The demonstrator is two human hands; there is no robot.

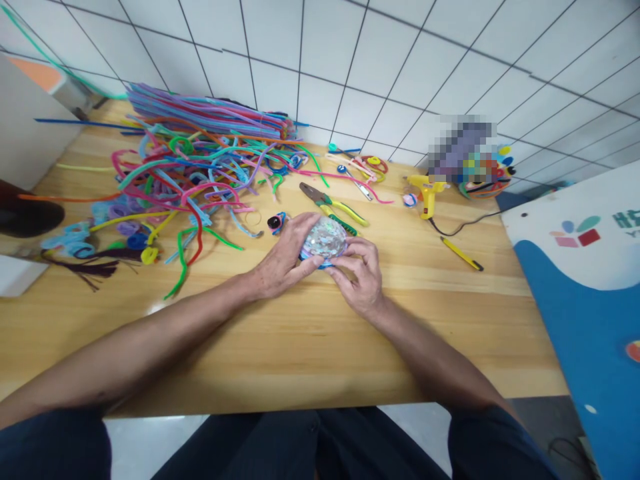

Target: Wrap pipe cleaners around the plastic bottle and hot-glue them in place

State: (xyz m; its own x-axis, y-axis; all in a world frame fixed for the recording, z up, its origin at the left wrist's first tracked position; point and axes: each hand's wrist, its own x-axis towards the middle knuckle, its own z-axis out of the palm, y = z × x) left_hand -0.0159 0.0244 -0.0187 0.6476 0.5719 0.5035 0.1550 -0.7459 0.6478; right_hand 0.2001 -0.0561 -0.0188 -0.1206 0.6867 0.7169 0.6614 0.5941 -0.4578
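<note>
Between my hands, over the middle of the wooden table, is a round, shiny silver piece (326,238) with a blue and purple rim. My left hand (287,260) is closed around its left side, thumb along the near edge. The fingers of my right hand (361,275) pinch the rim at the right. What the piece is made as, I cannot tell. Just beyond it lie pliers (334,202) with yellow-green handles, and a dark green handle (344,227) partly hidden by the piece. A small black-and-pink coil (277,223) sits beside my left fingers.
Loose, colourful pipe cleaners (187,180) pile up at the left, with a bundle (210,113) along the wall. A yellow glue gun (427,195) with a cord stands at the right, near a yellow utility knife (461,253). A dark round container (30,210) is at the left edge.
</note>
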